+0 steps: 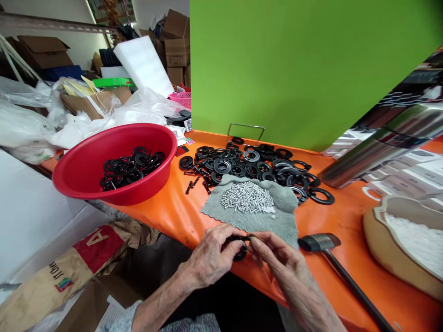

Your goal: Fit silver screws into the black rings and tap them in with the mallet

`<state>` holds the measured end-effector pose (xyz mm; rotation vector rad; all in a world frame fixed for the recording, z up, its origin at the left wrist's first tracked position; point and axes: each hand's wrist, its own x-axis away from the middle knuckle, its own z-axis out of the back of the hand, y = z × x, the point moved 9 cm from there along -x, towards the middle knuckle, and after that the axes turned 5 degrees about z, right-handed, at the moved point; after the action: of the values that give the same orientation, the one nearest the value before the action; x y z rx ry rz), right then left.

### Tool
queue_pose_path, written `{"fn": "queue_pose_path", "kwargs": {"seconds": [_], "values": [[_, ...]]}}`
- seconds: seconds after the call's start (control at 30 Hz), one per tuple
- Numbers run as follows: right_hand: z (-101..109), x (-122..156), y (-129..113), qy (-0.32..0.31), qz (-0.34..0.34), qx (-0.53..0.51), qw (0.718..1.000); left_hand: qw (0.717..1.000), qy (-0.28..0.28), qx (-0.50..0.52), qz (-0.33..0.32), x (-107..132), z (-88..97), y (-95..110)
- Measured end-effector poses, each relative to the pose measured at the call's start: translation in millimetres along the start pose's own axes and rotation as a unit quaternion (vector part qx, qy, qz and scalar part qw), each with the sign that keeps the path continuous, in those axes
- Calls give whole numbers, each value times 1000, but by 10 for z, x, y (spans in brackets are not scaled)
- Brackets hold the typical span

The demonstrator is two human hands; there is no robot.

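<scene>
while the left hand [211, 256] curls around a black plastic ring [239, 254], the right hand [282, 258] pinches something small [249, 237] at its upper edge, too hidden to name. the ring, held just in front of a grey cloth [273, 221] bearing a heap of small silver screws [247, 197], looks light and stiff, easiest gripped by its outer rim. the left forearm [162, 299] and right forearm [308, 304] angle inward toward it.
</scene>
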<state>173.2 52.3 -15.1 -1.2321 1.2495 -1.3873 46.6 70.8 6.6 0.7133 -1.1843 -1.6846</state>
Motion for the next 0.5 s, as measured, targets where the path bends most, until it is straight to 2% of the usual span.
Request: {"fn": "queue_pose_path", "kwargs": {"seconds": [0.07,0.2,0.37,0.5], "values": [[-4,-62,-67,-43,32,77,996,1000,-7,-12,-20,-29,18,23],[37,-137,-119,-86,126,199,968,995,-12,-89,-44,-34,10,1],[-16,-133,-39,-114,193,254,941,978,-13,-205,-37,-24,-68,-124],[-31,-123,15,-124,212,265,933,974,-13,-223,-36,-17,-90,-155]]}}
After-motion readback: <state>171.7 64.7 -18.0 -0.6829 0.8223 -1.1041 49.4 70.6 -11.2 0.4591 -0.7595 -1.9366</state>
